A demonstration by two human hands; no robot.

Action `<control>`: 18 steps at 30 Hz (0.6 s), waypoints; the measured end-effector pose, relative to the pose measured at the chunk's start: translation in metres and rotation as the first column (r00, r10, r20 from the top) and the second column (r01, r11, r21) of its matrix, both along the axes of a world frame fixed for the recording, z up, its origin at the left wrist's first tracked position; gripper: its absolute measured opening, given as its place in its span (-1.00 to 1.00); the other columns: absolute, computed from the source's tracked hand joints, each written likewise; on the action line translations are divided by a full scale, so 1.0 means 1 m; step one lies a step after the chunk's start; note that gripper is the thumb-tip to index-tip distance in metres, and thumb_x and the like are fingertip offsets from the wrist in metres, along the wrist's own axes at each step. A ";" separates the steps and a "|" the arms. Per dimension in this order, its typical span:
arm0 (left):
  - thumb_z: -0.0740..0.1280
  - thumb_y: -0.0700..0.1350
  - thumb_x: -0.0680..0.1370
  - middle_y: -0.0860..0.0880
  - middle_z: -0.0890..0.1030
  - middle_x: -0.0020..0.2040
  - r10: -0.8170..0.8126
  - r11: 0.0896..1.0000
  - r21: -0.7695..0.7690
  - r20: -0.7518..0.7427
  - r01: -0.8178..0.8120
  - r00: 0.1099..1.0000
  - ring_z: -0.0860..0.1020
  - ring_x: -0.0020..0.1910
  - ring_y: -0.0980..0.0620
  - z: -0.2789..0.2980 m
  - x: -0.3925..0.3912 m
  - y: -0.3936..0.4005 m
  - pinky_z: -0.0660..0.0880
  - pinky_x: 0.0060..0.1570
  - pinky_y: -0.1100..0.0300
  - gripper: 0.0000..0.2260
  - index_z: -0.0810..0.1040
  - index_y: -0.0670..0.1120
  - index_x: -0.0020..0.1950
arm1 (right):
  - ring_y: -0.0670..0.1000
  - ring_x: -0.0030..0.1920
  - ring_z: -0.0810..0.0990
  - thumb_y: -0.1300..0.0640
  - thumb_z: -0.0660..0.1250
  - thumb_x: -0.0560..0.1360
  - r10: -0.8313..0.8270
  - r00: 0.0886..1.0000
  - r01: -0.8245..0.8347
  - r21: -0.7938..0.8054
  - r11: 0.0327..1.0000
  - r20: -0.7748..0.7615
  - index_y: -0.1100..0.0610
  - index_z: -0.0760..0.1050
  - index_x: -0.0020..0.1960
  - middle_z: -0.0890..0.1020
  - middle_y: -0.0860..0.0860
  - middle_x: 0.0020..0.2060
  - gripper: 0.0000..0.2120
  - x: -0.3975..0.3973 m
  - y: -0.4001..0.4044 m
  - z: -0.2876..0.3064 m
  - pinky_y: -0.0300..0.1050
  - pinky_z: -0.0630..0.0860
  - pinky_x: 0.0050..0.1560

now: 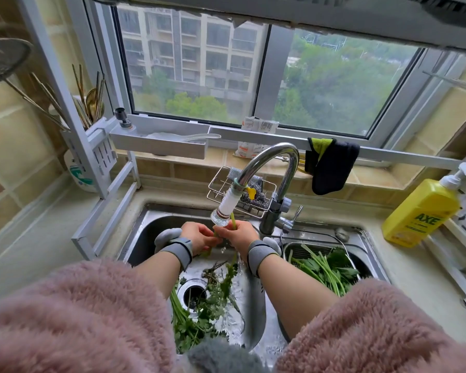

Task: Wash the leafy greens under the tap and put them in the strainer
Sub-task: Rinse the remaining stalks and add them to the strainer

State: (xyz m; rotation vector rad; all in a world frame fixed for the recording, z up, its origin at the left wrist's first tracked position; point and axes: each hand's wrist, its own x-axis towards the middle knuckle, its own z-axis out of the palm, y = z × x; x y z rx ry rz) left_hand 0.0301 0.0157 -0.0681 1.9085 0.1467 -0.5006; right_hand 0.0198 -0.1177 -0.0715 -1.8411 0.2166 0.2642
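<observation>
The long-stemmed green leafy sprig [233,265], held under the white-tipped chrome tap [224,211] by the left hand [199,236] and right hand [237,234], fingers curled round its stems, could slip into the steel sink [145,232] drain, missing the wire strainer [318,247].

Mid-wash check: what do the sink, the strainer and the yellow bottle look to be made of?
Sink: probably stainless steel, brushed grey with soft reflections. Strainer: metal wire and mesh, shiny silver rim, likely steel too. Yellow bottle: glossy opaque plastic, with a white plastic-looking pump.
</observation>
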 end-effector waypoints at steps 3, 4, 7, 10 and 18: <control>0.48 -0.32 0.37 -0.10 0.55 -0.28 -0.025 0.999 -0.039 -0.042 0.023 0.999 0.51 -0.31 0.05 -0.003 -0.001 0.003 0.54 -0.31 0.33 -0.87 0.55 -0.21 -0.19 | -0.18 -0.49 0.40 0.21 0.27 0.54 -0.033 0.999 0.032 -0.110 0.993 -0.008 0.08 0.42 -0.32 0.51 -0.11 -0.49 -0.75 0.006 0.001 -0.003 -0.36 0.32 -0.46; 0.47 -0.35 0.37 -0.11 0.55 -0.25 -0.020 0.998 -0.055 -0.056 0.017 0.998 0.52 -0.28 0.04 -0.004 -0.001 0.005 0.54 -0.32 0.34 -0.84 0.55 -0.23 -0.12 | -0.15 -0.45 0.38 0.20 0.21 0.56 -0.026 0.999 0.018 -0.164 0.986 -0.045 0.07 0.39 -0.31 0.50 -0.09 -0.43 -0.74 0.009 0.000 -0.007 -0.30 0.31 -0.42; 0.45 -0.35 0.39 -0.14 0.57 -0.18 0.035 0.996 -0.076 -0.085 -0.042 0.996 0.55 -0.11 -0.05 -0.008 0.002 0.012 0.53 -0.20 0.27 -0.82 0.55 -0.24 -0.05 | -0.09 -0.42 0.37 0.23 0.08 0.58 0.027 0.980 -0.077 -0.255 0.964 -0.195 0.07 0.34 -0.30 0.44 -0.01 -0.39 -0.71 0.008 -0.001 -0.018 -0.25 0.32 -0.38; 0.42 -0.33 0.43 -0.14 0.55 -0.23 0.086 0.991 -0.094 -0.116 -0.097 0.989 0.53 -0.20 -0.01 -0.009 0.004 0.016 0.51 -0.17 0.23 -0.91 0.53 -0.20 -0.20 | -0.07 -0.42 0.32 0.14 0.08 0.60 0.077 0.956 -0.183 -0.371 0.910 -0.284 0.07 0.28 -0.33 0.37 0.00 -0.39 -0.69 0.004 0.002 -0.029 -0.23 0.29 -0.37; 0.29 -0.28 0.55 -0.12 0.49 -0.32 0.145 0.978 -0.130 -0.144 -0.164 0.979 0.46 -0.36 0.06 -0.008 0.003 0.016 0.47 -0.44 0.38 -0.83 0.47 -0.15 -0.24 | 0.03 -0.24 0.38 -0.01 -0.02 0.63 0.025 0.978 -0.079 -0.257 0.963 -0.206 0.25 0.43 0.04 0.36 0.02 -0.29 -0.62 0.007 0.012 -0.030 -0.11 0.30 -0.19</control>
